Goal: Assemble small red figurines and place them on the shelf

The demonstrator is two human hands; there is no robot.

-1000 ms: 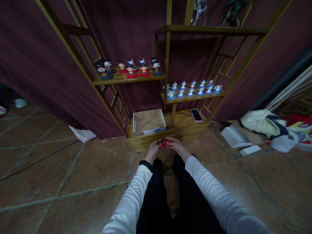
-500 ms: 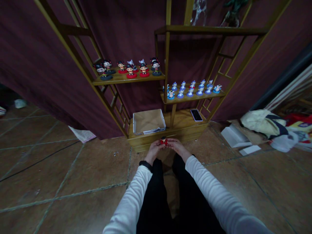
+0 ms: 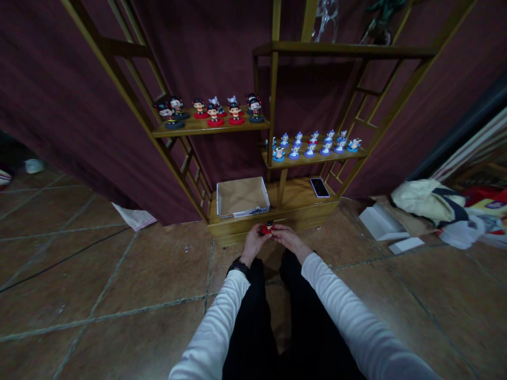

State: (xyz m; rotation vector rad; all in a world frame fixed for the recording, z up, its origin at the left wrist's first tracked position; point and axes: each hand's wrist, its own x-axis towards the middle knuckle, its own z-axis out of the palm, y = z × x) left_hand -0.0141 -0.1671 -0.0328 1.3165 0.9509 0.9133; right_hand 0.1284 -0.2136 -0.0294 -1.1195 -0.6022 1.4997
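Between my two hands is a small figurine [image 3: 269, 227] with a dark head and a red body or base. My left hand [image 3: 255, 243] is closed on its left side, and my right hand [image 3: 288, 237] grips it from the right. Just beyond them, an open cardboard box [image 3: 242, 196] stands on the low wooden cabinet [image 3: 273, 221]; I see only bare inner board in it. Several dark-haired figurines [image 3: 215, 115] on red or dark bases stand on the left shelf [image 3: 190, 128]. Blue and purple figurines [image 3: 310, 150] line the right shelf [image 3: 317, 158] in rows.
A phone [image 3: 319, 187] lies on the cabinet top at right. Overhead, an upper shelf [image 3: 352, 50] bears a clear ornament [image 3: 327, 21] and a green one [image 3: 380, 24]. White packaging [image 3: 382, 222] and bags [image 3: 430, 200] lie on the floor at right. A cable [image 3: 67, 258] crosses the left floor.
The figurine has turned and shifted slightly right in my hands, its dark head now leaning right. My left wrist has rotated a little.
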